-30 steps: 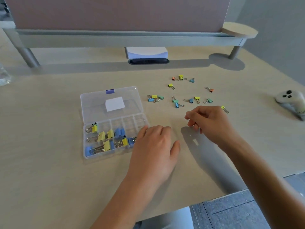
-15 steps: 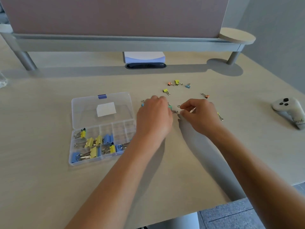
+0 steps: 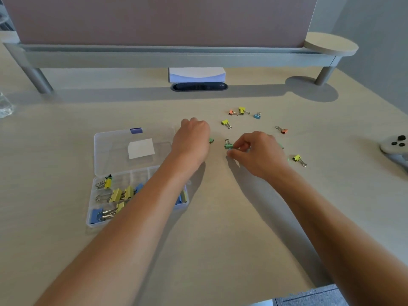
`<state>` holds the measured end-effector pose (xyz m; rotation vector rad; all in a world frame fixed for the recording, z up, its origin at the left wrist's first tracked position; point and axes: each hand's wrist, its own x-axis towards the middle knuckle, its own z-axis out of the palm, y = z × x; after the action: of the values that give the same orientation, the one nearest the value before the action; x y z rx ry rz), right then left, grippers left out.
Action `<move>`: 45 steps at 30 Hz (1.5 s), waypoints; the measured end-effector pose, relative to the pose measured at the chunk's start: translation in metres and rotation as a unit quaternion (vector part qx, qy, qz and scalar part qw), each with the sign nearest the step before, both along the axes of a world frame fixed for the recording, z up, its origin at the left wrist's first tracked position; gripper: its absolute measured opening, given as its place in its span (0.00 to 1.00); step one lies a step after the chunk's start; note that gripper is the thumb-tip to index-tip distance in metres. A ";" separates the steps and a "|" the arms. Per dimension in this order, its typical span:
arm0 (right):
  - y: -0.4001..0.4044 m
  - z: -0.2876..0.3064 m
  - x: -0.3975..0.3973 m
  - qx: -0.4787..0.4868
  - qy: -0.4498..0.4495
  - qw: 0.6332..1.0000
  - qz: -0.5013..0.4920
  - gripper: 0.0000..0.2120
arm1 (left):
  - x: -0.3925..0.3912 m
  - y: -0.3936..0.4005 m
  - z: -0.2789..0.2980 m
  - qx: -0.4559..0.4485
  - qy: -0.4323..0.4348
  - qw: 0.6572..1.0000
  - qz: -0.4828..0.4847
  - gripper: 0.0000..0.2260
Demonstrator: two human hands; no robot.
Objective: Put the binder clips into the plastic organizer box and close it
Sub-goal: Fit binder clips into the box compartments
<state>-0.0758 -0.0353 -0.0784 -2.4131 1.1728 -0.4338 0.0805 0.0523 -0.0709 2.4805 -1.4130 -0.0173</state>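
The right hand [image 3: 260,153] pinches a green binder clip [image 3: 228,146] between thumb and forefinger at the table's [image 3: 220,239] centre, while the left hand [image 3: 193,140], knuckles up and fingers curled under, covers clips at nine o'clock of it; whether it grips any cannot be told. The plastic organizer box [image 3: 132,173] lies open farther toward nine o'clock, large clips in its compartments, and loose clips [image 3: 241,110] lie scattered from twelve to three o'clock.

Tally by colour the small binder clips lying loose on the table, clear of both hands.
Yellow small metal binder clips: 3
Orange small metal binder clips: 2
Blue small metal binder clip: 1
Total: 6
Green binder clips at the left hand and right hand are partly hidden, not counted.
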 end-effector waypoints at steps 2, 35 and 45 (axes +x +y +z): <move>0.001 0.001 0.002 0.006 0.001 1.000 -0.001 0.07 | 0.004 -0.001 -0.002 -0.009 0.002 1.000 -0.003 0.15; 0.013 0.013 -0.038 0.107 -0.148 0.982 -0.040 0.04 | -0.023 0.002 0.015 -0.205 0.312 0.927 0.041 0.08; 0.008 0.012 -0.065 0.164 -0.195 0.962 -0.094 0.05 | -0.039 -0.016 0.028 -0.234 0.619 0.747 0.061 0.05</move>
<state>-0.1407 -0.0268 -0.0668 -1.8374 1.1874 -0.6789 0.0414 0.0361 -0.0429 1.4651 -0.5220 -0.9537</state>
